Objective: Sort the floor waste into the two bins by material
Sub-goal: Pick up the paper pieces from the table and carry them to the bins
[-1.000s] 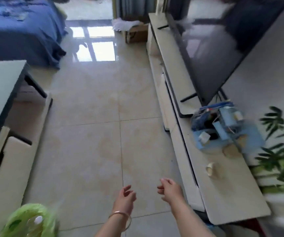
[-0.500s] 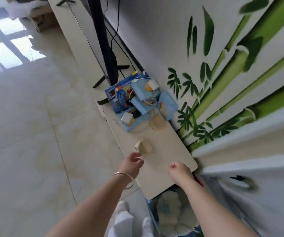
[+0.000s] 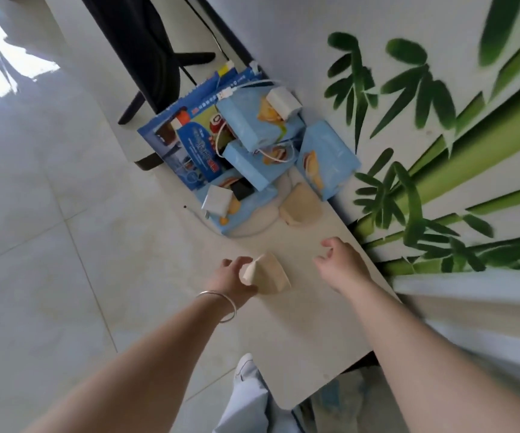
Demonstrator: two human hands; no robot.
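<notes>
Head view: the left hand curls around a crumpled beige paper cup lying on the low cabinet top; the right hand hovers beside it, fingers loosely spread and empty. The cup looks light, soft and easily crushed, so a gentle hold across its flattened body should suit.

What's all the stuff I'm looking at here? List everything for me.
Paper cup: one, beige, crumpled, on the shelf, in the left hand.
Second paper cup: one, beige, by the boxes.
Boxes: several, light blue, piled on the shelf.
Printed carton: one, dark blue, left of the pile.
Chargers: two, white, with cables, on the pile.
TV stand leg: black, behind the pile.
Shelf: one, cream.
Wall: white with green bamboo.
Floor: pale tiles.
Bracelet: one, silver, left wrist.
Left hand: gripping the cup.
Right hand: empty, fingers curled.
</notes>
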